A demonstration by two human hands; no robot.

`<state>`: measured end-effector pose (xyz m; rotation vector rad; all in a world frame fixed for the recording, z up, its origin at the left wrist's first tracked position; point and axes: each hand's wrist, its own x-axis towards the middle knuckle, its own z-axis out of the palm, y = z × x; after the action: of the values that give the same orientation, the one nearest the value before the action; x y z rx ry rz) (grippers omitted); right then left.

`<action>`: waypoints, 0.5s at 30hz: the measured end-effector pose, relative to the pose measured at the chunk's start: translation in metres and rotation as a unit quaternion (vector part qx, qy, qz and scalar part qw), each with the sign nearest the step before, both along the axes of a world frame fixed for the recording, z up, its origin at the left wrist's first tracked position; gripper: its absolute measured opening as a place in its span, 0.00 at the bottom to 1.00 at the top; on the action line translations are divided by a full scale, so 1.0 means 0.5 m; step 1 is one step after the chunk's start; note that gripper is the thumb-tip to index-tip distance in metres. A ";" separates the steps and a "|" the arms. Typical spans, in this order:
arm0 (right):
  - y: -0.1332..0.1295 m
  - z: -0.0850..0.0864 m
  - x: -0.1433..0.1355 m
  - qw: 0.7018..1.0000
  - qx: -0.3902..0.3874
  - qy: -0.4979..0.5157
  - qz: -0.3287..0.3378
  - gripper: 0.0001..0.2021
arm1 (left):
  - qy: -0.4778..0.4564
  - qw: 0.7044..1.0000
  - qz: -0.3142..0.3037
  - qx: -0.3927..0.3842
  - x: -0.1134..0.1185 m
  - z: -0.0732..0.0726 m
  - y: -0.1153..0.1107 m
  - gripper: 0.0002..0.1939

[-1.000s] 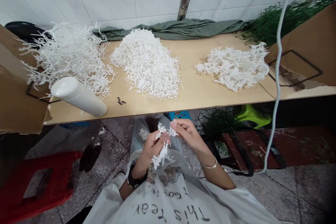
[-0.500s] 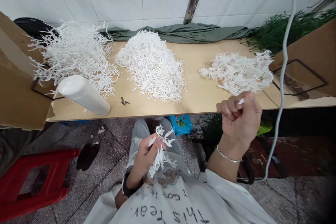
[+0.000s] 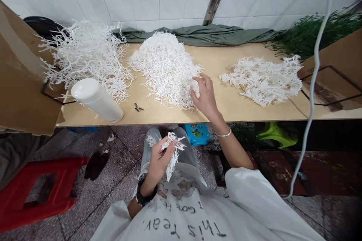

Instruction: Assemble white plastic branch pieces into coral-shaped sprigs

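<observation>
Over my lap, my left hand [image 3: 160, 158] pinches a small bunch of white branching sprigs [image 3: 173, 163], whose forked tips stick out above and below the fingers. My right hand [image 3: 205, 96] reaches to the right edge of the middle heap of short white sprigs [image 3: 166, 69] on the table. Its thumb and fingers are apart, with the fingertips touching the heap. To the right lies a looser pile of white branching sprigs [image 3: 264, 79]. A taller tangle of longer white sprigs [image 3: 87, 56] stands on the left.
A white bottle [image 3: 97, 99] stands near the table's front edge beside several dark seeds [image 3: 138, 107]. Cardboard boxes [image 3: 24, 79] flank the table [image 3: 226, 113]. A grey cable [image 3: 312, 94] hangs at right. Below are a red stool [image 3: 68, 180] and a blue stool [image 3: 198, 133].
My right hand has moved left and forward from in front of the right pile to the middle heap. Its pinch on a small white piece has opened. My left hand still holds its bunch.
</observation>
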<state>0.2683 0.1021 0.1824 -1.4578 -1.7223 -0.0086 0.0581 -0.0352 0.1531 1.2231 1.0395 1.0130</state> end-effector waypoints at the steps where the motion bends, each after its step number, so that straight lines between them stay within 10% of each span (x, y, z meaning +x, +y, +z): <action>1: -0.022 0.004 -0.009 0.999 0.002 0.026 0.040 0.10 | 0.002 1.000 -0.005 0.000 -0.002 -0.004 0.001 0.20; 6: -0.156 0.028 -0.054 0.890 -0.154 0.084 0.421 0.10 | 0.002 1.000 0.013 0.014 -0.009 -0.009 0.003 0.20; 15: -0.180 0.022 -0.071 0.873 -0.207 0.030 0.441 0.16 | 0.054 0.997 -0.001 0.060 -0.014 -0.007 -0.005 0.21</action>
<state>0.2330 0.0121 0.1935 -0.7905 -2.2768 0.9304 0.0511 -0.0376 0.1495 1.3890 1.0728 1.0291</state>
